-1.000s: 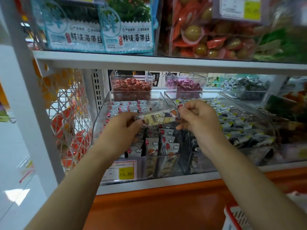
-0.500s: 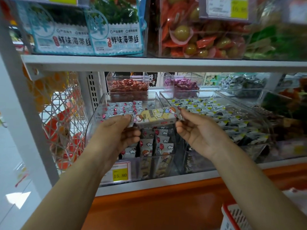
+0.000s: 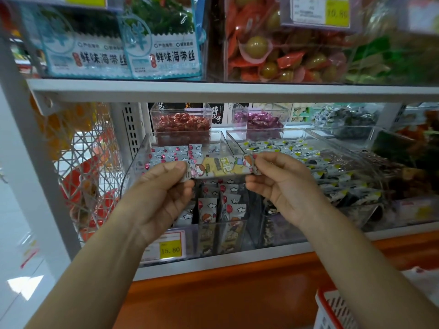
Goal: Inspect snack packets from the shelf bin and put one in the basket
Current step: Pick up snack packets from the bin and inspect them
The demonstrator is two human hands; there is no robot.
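A small snack packet [image 3: 222,166] with a yellow cartoon print is stretched level between both hands, above the clear shelf bin [image 3: 137,162]. My left hand [image 3: 158,195] pinches its left end between thumb and fingers. My right hand [image 3: 282,184] pinches the right end with thumb and fingertips. More packets of the same kind [image 3: 213,205] stand and lie in the bin beneath. A corner of the red-rimmed white basket [image 3: 332,309] shows at the bottom right, under my right forearm.
A second clear bin of black-and-yellow packets [image 3: 332,172] sits to the right. Behind are tubs of red sweets [image 3: 181,123] and purple sweets [image 3: 261,119]. An upper shelf [image 3: 213,90] hangs close above. A wire rack [image 3: 90,167] stands left; a 15.80 price tag [image 3: 169,249] fronts the bin.
Both hands have turned the packet so that its printed face points at the camera. My right hand has uncurled from a fist into a fingertip pinch. The view has shifted slightly.
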